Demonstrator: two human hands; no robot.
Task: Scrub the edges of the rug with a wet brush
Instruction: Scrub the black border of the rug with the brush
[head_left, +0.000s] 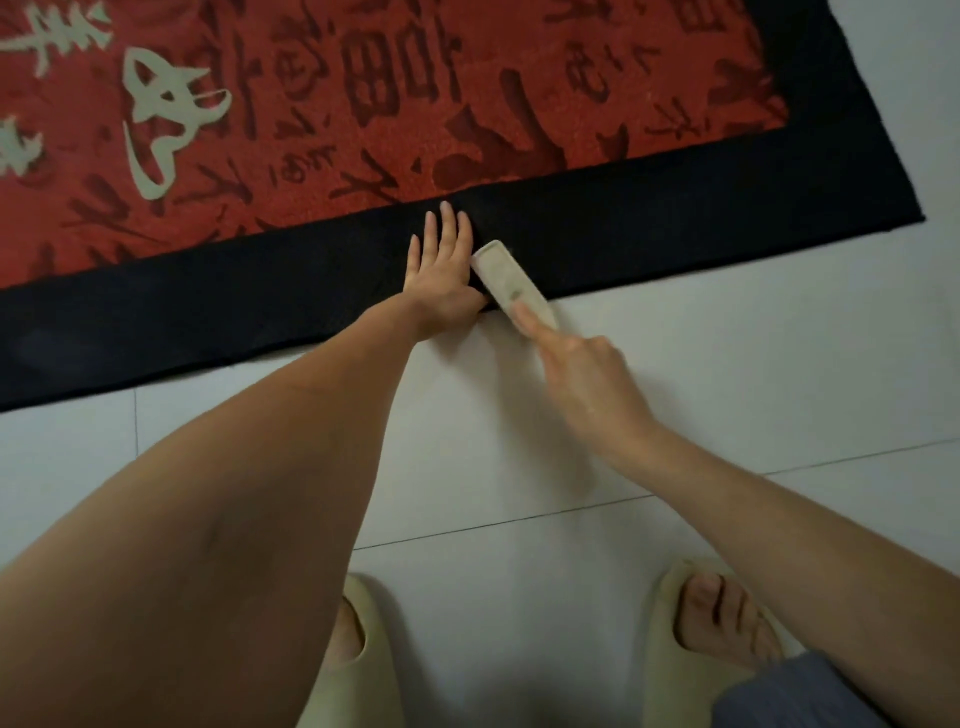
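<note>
Beside the flat left hand (441, 270), the right hand (587, 379) holds the brush (511, 283) on the rug (649, 234) border; most of the edge seems left to scrub.

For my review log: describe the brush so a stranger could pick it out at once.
Find the rug's black border along the white tiled floor. At its near edge, beside the flat left hand, lies the brush, held by the right hand: the only pale, oblong block there.

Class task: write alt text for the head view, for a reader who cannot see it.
A person's right hand holds a pale brush on the black border of a red rug, while the left hand presses flat on the border beside it. Pale slippers stand on white floor tiles.
</note>
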